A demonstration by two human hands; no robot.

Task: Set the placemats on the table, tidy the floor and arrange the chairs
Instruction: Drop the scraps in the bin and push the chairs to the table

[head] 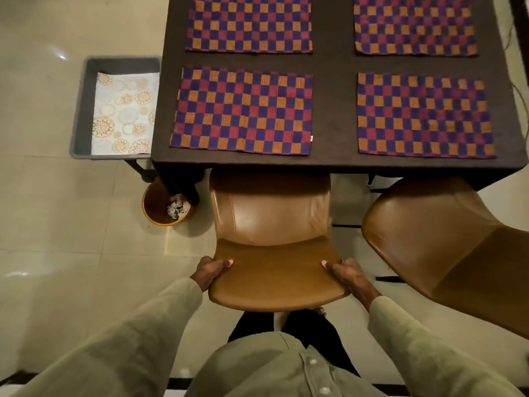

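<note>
Several checkered purple, red and orange placemats lie flat on the dark table; the nearest two are the left placemat and the right placemat. A tan leather chair stands in front of me, its seat partly under the table's near edge. My left hand grips the left side of its backrest, thumb on top. My right hand grips the right side the same way. A second tan chair stands to the right, turned at an angle to the table.
A grey bin holding a floral-patterned cloth sits on a stand left of the table. A small orange wastebasket with crumpled paper stands on the tiled floor by the table's left leg. Pale floor stretches away to the left.
</note>
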